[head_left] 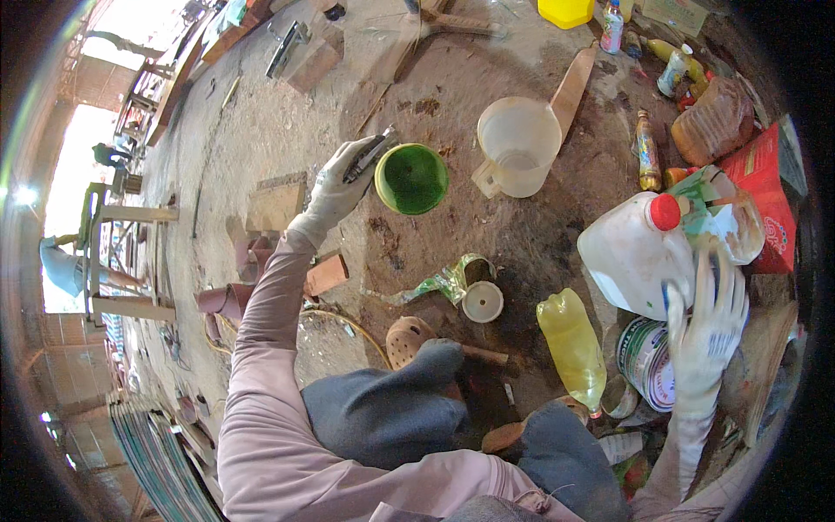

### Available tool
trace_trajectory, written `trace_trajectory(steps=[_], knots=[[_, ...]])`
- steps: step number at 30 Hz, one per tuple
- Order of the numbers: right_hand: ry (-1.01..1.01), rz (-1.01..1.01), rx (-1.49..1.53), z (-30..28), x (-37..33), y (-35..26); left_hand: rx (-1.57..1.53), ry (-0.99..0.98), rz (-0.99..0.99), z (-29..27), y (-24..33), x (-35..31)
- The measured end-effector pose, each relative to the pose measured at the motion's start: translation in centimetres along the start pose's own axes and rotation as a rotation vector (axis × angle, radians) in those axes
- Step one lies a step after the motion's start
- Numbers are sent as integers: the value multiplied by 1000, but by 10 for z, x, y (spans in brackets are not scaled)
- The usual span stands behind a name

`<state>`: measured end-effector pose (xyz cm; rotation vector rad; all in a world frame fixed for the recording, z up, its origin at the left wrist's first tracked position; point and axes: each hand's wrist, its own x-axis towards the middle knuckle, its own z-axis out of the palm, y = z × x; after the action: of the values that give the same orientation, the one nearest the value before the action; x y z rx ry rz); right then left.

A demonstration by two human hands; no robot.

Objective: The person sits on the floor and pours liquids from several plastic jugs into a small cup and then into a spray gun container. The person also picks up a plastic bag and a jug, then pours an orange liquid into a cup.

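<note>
Left hand (337,186): gloved, fingers clasping a grey tool (371,157) at the left edge of the green pot (409,209), which I log far and central. Right hand (709,324): gloved, fingers extended against the white jug (619,257), right; grip, I cannot tell. Pitcher (519,130): right of pot. Yellow bottle (570,339): nearer.

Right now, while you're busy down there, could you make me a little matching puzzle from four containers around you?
Column one:
1. Plastic jug
2. Plastic bottle
3. Round tub
4. Pitcher

Column two:
A. Yellow, with its narrow end toward the person
B. Green inside, beside the left hand
C. Whitish, with a wide open top
D. Fitted with a red cap, by the right hand

Right pairs: 1-D, 2-A, 3-B, 4-C.
</note>
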<state>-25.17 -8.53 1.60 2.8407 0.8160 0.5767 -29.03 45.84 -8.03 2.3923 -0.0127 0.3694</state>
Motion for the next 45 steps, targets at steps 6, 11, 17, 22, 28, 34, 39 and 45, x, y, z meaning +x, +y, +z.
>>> trace_trajectory(steps=[6, 11, 17, 22, 28, 34, 39, 45], knots=[[-257, 104, 165, 51, 68, 7, 158, 41, 8, 1, 17, -11], [-179, 3, 103, 64, 76, 7, 192, 91, 12, -1, 18, -18], [-159, -193, 234, 56, 74, 17, 146, 128, 24, 4, 11, -19], [-209, -186, 234, 48, 68, 30, 97, 111, 19, 13, 5, -21], [-269, 91, 362, 75, 55, 45, -167, 133, -78, 31, -9, -27], [-238, 49, 432, 69, 55, 39, -263, 129, -187, 45, -17, -34], [-345, 133, 316, 53, 66, 25, -60, 157, -198, 55, -21, -41], [-390, 89, 477, 58, 69, 31, -56, 212, -166, 64, -32, -48]])
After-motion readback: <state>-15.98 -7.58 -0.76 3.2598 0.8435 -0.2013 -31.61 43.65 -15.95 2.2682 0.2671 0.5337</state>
